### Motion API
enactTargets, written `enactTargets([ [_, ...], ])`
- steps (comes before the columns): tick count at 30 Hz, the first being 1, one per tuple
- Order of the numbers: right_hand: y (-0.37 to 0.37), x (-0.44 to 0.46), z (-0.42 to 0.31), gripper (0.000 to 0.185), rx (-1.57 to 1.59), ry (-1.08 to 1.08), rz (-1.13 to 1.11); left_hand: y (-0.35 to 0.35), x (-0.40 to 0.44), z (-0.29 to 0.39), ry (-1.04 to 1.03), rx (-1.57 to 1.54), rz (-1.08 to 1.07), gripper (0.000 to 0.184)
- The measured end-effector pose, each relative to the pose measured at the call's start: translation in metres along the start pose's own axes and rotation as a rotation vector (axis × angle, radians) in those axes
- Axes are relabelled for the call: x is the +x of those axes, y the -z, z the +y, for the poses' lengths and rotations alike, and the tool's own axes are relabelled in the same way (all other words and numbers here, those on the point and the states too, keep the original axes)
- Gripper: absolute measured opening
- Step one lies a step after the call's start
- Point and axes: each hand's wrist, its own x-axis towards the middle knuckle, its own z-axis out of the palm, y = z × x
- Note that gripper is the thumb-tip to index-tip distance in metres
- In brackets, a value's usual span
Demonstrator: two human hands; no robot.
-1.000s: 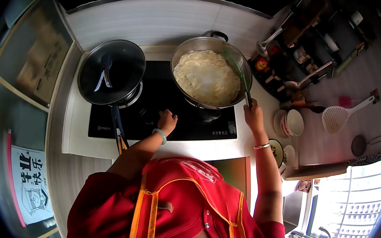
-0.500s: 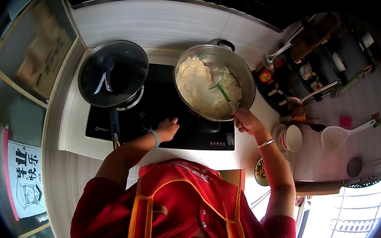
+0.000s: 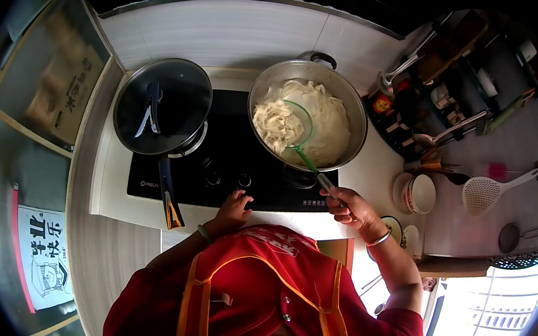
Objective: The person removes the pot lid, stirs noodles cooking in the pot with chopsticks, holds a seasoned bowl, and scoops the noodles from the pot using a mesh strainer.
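My right hand [image 3: 350, 208] is wrapped round the handle of a green-rimmed strainer [image 3: 307, 161]. The strainer's bowl is inside a wide steel pot [image 3: 359, 122], with a heap of pale noodles [image 3: 278, 122] at its left side. More pale, broad noodles lie in cloudy liquid across the rest of the pot. My left hand [image 3: 233, 208] is at the front edge of the black cooktop [image 3: 215, 192], just below its two knobs [image 3: 244, 180]. Its fingers are loosely bent and apart, holding nothing.
A lidded pan [image 3: 181, 104] stands on the left burner, its handle [image 3: 166, 190] sticking out past the counter's front edge. Stacked bowls [image 3: 419, 194] sit right of the pot. Ladles and a white slotted skimmer [image 3: 481, 194] hang on the right wall.
The strainer has swung left and gathered a heap of noodles. My right hand has moved slightly down and right. My left hand has drawn back towards the cooktop's front edge.
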Motion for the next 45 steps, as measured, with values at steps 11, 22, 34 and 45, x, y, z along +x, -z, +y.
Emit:
enactTargets([
  [11, 0.003, 0.002, 0.007, 0.024, -0.008, 0.257, 0.141, -0.014, -0.002, -0.015, -0.007, -0.179, -0.218, 0.037],
  [22, 0.036, -0.033, -0.053, 0.021, -0.67, 0.289, 0.671, -0.028, -0.01, -0.033, 0.063, -0.183, -0.259, 0.042],
  [34, 0.047, -0.063, -0.081, 0.02, -1.937, 0.456, 0.708, -0.021, -0.011, -0.032, 0.123, -0.206, -0.298, 0.039],
  [45, 0.004, -0.021, -0.044, 0.017, -0.45, -0.153, 0.3, -0.029, -0.014, -0.039, 0.161, -0.213, -0.292, 0.036],
])
